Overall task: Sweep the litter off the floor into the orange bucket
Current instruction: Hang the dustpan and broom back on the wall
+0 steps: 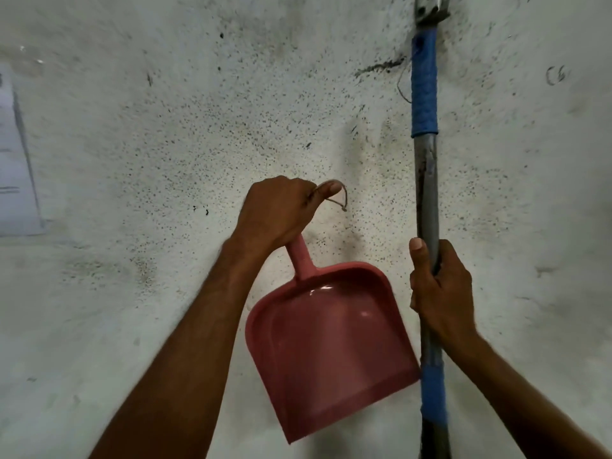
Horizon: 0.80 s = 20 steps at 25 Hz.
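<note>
The right hand [437, 293] is wrapping the broom pole [425, 180], which looks stiff and fairly light, best held mid-shaft. The left hand [278, 210] is gripping the rigid plastic dustpan [331, 346] by its handle, against the wall [132, 160]. The litter and the bucket are not showing.

Head-worn wide-angle view, facing a speckled wall [165, 127] close up, seemingly level, edges blurred

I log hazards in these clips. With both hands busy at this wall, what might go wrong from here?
The string loop at the left hand may snag and jerk the pink dustpan. The dustpan's corner hangs at the taped pole, so they may knock together. The right hand alone grips that pole; it might tip.
</note>
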Each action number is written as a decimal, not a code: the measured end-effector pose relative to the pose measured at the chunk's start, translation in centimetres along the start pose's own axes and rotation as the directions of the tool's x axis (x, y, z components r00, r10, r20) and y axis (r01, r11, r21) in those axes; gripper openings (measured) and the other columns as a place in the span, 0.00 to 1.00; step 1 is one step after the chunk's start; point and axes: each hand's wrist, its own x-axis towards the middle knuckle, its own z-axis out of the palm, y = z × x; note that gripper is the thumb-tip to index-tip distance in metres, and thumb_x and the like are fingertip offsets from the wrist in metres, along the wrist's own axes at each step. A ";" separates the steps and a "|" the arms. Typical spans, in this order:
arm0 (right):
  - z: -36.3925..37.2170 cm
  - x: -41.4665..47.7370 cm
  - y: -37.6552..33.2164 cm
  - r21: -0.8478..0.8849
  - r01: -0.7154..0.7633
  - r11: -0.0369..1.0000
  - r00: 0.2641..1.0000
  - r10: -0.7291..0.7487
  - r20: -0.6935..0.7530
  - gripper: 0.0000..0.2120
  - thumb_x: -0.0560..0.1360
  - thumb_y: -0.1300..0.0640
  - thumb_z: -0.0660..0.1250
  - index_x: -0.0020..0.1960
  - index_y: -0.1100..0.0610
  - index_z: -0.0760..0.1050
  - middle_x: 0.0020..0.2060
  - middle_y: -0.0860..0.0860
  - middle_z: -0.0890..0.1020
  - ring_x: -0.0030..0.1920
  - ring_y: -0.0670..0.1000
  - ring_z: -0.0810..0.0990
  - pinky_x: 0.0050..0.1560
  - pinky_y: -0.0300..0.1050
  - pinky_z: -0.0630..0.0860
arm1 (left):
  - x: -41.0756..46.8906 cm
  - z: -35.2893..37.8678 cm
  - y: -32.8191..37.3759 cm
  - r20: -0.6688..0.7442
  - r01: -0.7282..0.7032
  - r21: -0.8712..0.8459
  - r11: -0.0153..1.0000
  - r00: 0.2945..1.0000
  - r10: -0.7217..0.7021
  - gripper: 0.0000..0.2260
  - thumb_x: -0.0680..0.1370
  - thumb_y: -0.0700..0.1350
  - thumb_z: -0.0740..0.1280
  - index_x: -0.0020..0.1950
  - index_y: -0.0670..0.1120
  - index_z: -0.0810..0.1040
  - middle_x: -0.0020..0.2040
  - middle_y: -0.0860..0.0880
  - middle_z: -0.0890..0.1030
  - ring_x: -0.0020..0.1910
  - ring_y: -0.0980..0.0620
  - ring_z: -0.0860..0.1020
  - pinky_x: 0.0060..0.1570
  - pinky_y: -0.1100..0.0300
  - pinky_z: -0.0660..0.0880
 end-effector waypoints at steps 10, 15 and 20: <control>-2.7 6.0 0.9 0.066 0.065 0.996 0.997 -0.063 -0.034 0.23 0.79 0.29 0.59 0.43 0.49 0.69 0.31 0.58 0.77 0.29 0.62 0.78 0.30 0.62 0.78 | 6.0 1.6 6.1 -0.012 -0.034 -0.024 0.999 0.999 0.034 0.32 0.81 0.71 0.48 0.31 0.49 0.70 0.28 0.50 0.76 0.28 0.53 0.73 0.34 0.56 0.64; -4.6 11.0 0.3 0.164 0.081 0.983 0.996 -0.086 0.025 0.23 0.80 0.33 0.61 0.43 0.53 0.70 0.31 0.59 0.76 0.25 0.55 0.76 0.25 0.48 0.76 | 9.6 0.8 7.6 -0.039 0.019 -0.076 0.997 0.999 -0.022 0.36 0.81 0.72 0.48 0.38 0.45 0.80 0.33 0.49 0.82 0.33 0.50 0.80 0.42 0.53 0.74; -5.0 12.8 0.0 0.128 0.124 0.984 0.989 -0.132 0.059 0.21 0.79 0.29 0.60 0.40 0.45 0.69 0.30 0.52 0.75 0.28 0.53 0.75 0.30 0.56 0.80 | 13.5 -1.7 8.5 -0.004 0.062 -0.148 0.987 0.998 -0.063 0.35 0.81 0.72 0.50 0.37 0.46 0.80 0.26 0.53 0.77 0.31 0.52 0.79 0.40 0.57 0.72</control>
